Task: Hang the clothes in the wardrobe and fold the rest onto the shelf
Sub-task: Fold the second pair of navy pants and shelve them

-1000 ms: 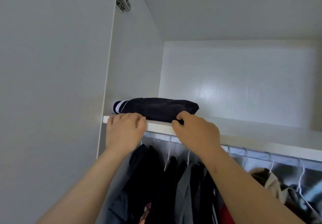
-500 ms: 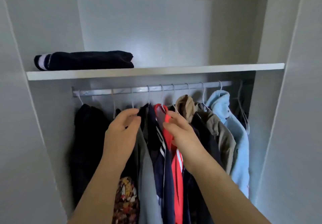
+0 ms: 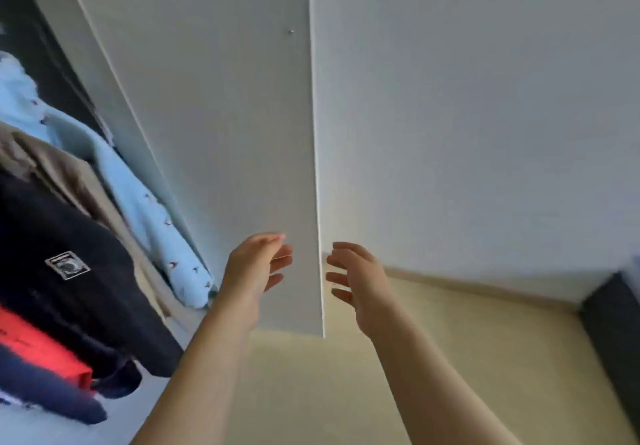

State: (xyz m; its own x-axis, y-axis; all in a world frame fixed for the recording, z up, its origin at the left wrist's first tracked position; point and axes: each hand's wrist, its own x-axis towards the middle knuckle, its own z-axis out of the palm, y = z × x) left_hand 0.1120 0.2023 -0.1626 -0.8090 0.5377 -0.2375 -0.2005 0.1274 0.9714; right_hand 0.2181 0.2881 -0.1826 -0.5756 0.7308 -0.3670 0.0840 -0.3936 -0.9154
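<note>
The view is tilted and turned to the right of the wardrobe. Hanging clothes fill the left edge: a light blue garment [image 3: 138, 202], a tan jacket [image 3: 69, 181], a black top with a white patch [image 3: 69, 289], a red garment [image 3: 38, 344] and a navy one [image 3: 41, 389]. My left hand [image 3: 256, 264] floats in front of the open white wardrobe door [image 3: 225, 115], fingers relaxed and empty. My right hand [image 3: 356, 278] hovers just right of the door's edge, fingers spread, holding nothing. The shelf and the folded dark garment are out of view.
A white wall [image 3: 485, 98] stands behind the door. Beige floor [image 3: 485, 340] runs along the bottom right. A dark piece of furniture [image 3: 616, 316] sits at the far right edge.
Both hands left the folded garment on the shelf, dropped past the hanging clothes, and now hover empty by the right door. The view has swung right and tilted.
</note>
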